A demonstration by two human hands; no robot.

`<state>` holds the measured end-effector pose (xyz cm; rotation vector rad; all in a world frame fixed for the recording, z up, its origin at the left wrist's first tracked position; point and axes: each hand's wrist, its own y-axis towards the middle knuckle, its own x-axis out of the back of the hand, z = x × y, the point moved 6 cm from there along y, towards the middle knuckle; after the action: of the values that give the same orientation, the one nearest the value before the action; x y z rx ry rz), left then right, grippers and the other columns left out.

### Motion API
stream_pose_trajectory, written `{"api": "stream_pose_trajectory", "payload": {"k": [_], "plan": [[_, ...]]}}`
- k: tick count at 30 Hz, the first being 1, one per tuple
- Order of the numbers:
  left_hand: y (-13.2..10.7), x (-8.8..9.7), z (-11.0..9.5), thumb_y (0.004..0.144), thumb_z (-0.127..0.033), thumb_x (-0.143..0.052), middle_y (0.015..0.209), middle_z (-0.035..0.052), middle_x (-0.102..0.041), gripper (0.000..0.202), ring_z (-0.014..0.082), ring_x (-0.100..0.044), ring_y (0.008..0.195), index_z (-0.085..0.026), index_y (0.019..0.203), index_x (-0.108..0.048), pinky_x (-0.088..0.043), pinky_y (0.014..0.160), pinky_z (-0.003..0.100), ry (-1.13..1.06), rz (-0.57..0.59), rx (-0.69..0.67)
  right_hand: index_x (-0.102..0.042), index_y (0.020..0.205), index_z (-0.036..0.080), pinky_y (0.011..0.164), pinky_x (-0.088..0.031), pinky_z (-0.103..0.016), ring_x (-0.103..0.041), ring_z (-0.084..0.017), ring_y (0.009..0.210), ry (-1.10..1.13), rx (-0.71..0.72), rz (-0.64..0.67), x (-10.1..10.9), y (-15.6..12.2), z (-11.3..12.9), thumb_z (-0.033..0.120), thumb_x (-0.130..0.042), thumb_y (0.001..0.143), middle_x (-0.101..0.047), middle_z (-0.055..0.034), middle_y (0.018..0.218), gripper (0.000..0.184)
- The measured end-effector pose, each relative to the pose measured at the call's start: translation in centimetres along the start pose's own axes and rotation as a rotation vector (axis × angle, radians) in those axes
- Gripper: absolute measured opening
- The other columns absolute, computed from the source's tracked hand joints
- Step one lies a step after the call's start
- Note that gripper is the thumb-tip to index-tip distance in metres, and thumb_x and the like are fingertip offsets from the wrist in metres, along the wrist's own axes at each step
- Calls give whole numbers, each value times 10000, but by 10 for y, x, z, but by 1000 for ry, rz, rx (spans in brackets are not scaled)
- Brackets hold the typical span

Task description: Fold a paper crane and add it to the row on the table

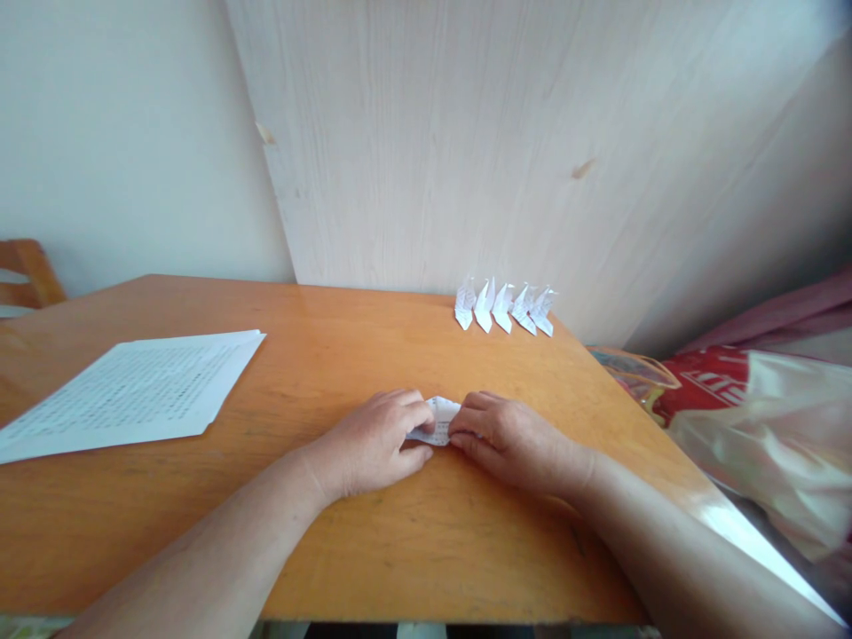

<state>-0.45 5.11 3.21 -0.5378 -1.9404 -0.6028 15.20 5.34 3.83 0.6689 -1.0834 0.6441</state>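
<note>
A small folded piece of printed white paper [439, 419] lies on the orange wooden table [333, 373], near its middle. My left hand [373, 444] pinches the paper's left side with curled fingers. My right hand [509, 439] presses down on its right side, fingers closed together. Most of the paper is hidden under both hands. At the table's far edge stands a row of several small folded paper pieces [504, 307].
A stack of printed sheets [133, 390] lies on the table's left part. A pale wooden board [499, 142] leans behind the table. Plastic bags [752, 417] sit off the table's right edge. A wooden chair back [27, 271] shows at far left.
</note>
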Motion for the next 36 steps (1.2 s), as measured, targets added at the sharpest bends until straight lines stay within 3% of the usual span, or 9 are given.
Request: {"api": "stream_pose_trajectory", "payload": {"k": [4,9,19,26,32,36], "plan": [[2,-2,1,894,-172,-565,903,13,-587,71,177,-563,869,-220,875,-613,-427,759,302,15,-26,-30,-702,942,201,750,-432,-282,-587,-164,826,6,-16,8,2,1,-1,243,-519,999,-629,-49,915,196],[3,-2,2,953,-198,-502,879,15,-579,158,163,-557,819,-217,863,-631,-424,729,292,20,-31,-22,-696,1038,230,758,-444,-282,-594,-173,856,41,-55,-12,-1,1,-5,306,-636,933,-633,-34,942,142],[4,0,1,912,-217,-547,856,22,-568,155,162,-555,779,-213,813,-666,-403,677,286,32,-25,43,-718,984,229,767,-451,-281,-608,-166,849,90,-20,-16,-6,3,-8,216,-528,986,-663,-38,931,190],[4,0,-1,930,-226,-518,832,12,-601,175,170,-569,787,-225,833,-664,-383,715,305,100,-18,50,-668,992,215,741,-436,-287,-585,-178,842,85,-103,-50,-4,3,-7,263,-669,886,-638,-31,923,116],[4,2,-2,907,-224,-540,840,6,-617,140,171,-566,785,-221,821,-651,-367,756,323,124,4,59,-694,967,211,790,-439,-291,-593,-178,879,94,-40,-23,-8,6,-8,236,-546,984,-651,-41,910,151],[5,3,-1,915,-270,-546,831,-3,-612,163,163,-561,765,-220,791,-640,-356,742,320,116,5,85,-685,925,194,753,-435,-279,-594,-164,821,130,-101,-32,-10,8,-14,225,-548,978,-658,-38,886,150]]}}
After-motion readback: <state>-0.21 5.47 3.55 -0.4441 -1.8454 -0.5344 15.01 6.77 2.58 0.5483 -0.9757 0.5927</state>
